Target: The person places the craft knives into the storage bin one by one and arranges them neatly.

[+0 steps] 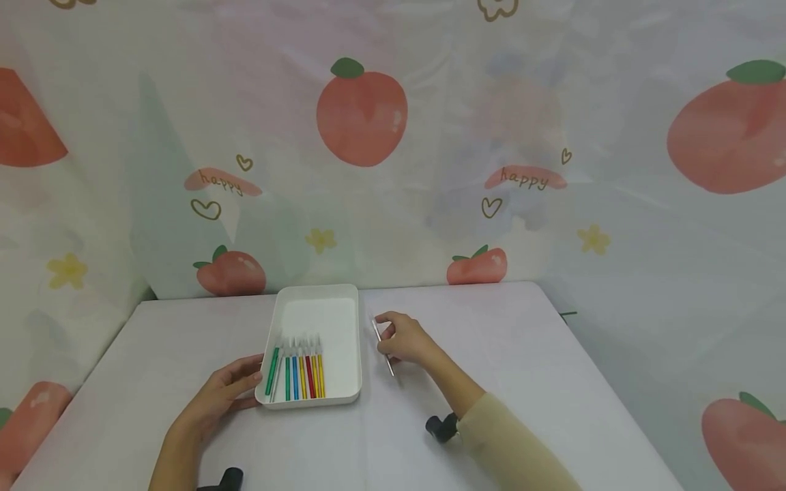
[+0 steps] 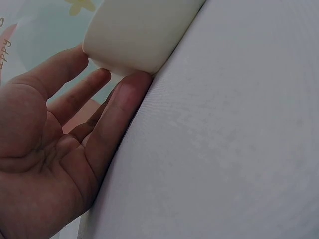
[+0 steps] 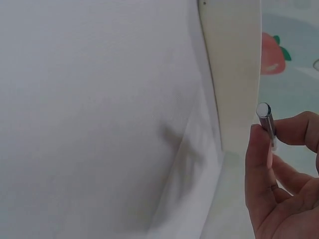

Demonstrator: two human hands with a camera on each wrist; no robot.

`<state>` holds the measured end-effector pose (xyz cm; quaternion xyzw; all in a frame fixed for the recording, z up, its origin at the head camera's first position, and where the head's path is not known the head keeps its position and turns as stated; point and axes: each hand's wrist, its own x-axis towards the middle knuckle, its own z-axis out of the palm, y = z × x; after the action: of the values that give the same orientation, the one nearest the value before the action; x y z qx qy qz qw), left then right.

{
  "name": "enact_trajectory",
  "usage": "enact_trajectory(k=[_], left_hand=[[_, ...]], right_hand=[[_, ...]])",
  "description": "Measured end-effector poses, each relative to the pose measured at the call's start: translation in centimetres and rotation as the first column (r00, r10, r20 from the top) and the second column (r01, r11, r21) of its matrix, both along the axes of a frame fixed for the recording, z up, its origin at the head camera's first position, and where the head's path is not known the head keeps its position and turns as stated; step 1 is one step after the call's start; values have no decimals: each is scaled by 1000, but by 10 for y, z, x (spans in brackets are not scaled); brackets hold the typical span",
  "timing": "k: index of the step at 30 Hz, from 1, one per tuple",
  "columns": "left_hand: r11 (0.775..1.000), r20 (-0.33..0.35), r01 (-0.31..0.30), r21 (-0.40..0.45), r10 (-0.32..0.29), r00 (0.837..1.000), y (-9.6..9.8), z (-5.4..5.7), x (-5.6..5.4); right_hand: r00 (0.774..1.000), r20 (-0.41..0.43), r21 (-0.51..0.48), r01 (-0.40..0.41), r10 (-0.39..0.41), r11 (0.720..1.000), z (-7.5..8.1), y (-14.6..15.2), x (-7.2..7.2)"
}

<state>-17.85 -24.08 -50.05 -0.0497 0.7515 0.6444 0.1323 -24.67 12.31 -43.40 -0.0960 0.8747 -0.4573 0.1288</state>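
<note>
My left hand (image 1: 217,392) rests at the left side of a white tray (image 1: 340,341). Its fairly straight fingertips touch the tray's outer wall (image 2: 134,40) near the front corner. Slim pen-shaped tools (image 1: 301,378) lie side by side in the tray's front part, with green, silver, blue, yellow and red barrels and clear tips. To the right of the tray, my right hand (image 1: 405,337) pinches a silver pen-shaped tool (image 1: 383,348) between thumb and fingers. In the right wrist view, the flat round end of this silver tool (image 3: 265,113) points toward the camera.
A white cloth covers the table (image 1: 503,354). Behind it hangs a backdrop (image 1: 399,225) printed with peaches, hearts and flowers. Black wrist-worn devices show below the right forearm (image 1: 442,428) and beside the left forearm (image 1: 230,479).
</note>
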Motion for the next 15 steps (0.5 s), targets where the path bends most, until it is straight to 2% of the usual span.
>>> enact_trajectory(k=[15], left_hand=[[1000, 2, 8, 3, -8, 1000, 0, 1, 0]], right_hand=[[999, 21, -30, -44, 45, 999, 4, -38, 2]])
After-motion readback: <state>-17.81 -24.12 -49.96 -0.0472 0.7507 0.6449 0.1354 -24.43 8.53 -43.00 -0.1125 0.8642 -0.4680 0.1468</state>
